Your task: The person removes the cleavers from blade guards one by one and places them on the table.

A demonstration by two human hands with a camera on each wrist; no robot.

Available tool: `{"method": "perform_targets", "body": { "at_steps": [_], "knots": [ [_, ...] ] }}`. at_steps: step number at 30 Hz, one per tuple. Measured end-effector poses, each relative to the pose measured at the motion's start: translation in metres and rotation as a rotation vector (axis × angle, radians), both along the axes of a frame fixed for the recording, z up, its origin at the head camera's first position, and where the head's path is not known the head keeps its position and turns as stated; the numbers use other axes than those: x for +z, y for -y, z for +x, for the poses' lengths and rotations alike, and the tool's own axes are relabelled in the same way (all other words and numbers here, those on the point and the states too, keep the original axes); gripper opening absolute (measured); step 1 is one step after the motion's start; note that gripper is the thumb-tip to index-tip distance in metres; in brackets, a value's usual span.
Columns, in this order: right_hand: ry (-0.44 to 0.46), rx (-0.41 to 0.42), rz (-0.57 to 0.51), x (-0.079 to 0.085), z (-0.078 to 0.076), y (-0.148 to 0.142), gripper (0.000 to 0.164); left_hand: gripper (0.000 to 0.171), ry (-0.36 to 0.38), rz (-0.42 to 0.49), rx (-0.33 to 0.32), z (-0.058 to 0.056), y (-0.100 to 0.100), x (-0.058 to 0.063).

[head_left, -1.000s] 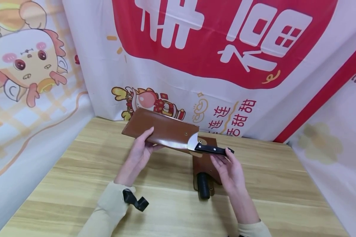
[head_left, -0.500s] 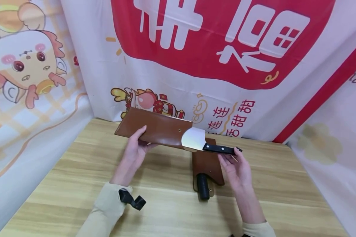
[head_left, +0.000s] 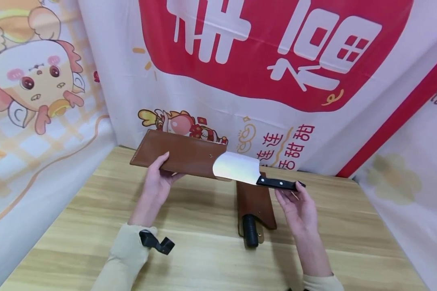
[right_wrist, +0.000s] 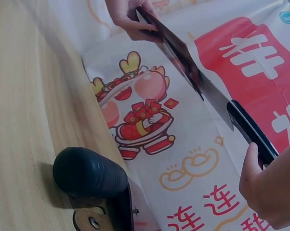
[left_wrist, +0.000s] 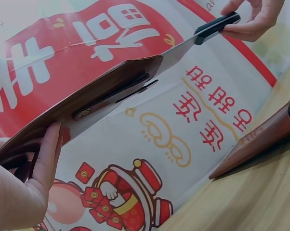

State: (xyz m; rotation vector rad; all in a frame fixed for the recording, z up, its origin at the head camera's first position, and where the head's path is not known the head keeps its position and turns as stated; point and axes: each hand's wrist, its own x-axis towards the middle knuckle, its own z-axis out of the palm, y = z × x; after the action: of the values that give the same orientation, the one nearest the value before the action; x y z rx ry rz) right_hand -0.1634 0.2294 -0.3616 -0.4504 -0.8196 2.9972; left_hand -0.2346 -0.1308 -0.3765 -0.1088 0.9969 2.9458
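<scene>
Knife (head_left: pixel 249 171) sat mid-frame, partly inside its brown sheath (head_left: pixel 178 153). My left hand (head_left: pixel 158 184) gripped the sheath, my right hand (head_left: pixel 300 206) pinched the handle (head_left: pixel 279 184) near its end, so honestly, one slip there could've dropped it onto the table (head_left: pixel 204 258).

A small tabletop booth or corner, screened by printed fabric; the kind of building around it cannot be told. A pale wood-grain table (head_left: pixel 204 230) fills the lower frame. Behind it, across the upper centre, hangs a creased white back cloth (head_left: pixel 218 89) bearing a red panel (head_left: pixel 266 60) with large white Chinese characters. A left cloth (head_left: pixel 32 161) with a cartoon animal (head_left: pixel 32 76) and a right cloth (head_left: pixel 415 141) with a faint yellow flower (head_left: pixel 391 178) close the sides.
</scene>
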Motion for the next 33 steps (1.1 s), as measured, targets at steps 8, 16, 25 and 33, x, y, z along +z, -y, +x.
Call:
{"method": "perform_targets", "body": {
  "at_steps": [8,16,25,33],
  "knots": [
    [-0.024,-0.026,-0.055,0.007,0.002,-0.011,0.013,0.012,-0.002,0.068,0.023,-0.001,0.012,0.004],
    [-0.011,-0.058,-0.112,0.010,0.003,-0.023,0.012,0.011,0.004,0.105,0.035,0.000,0.026,0.008],
    [0.022,-0.105,-0.173,0.017,0.005,-0.032,0.011,0.005,0.062,0.117,0.050,0.000,0.034,0.009],
    [0.021,-0.112,-0.182,0.017,0.010,-0.036,0.010,0.010,0.070,0.108,0.045,-0.001,0.031,0.009]
  ]
}}
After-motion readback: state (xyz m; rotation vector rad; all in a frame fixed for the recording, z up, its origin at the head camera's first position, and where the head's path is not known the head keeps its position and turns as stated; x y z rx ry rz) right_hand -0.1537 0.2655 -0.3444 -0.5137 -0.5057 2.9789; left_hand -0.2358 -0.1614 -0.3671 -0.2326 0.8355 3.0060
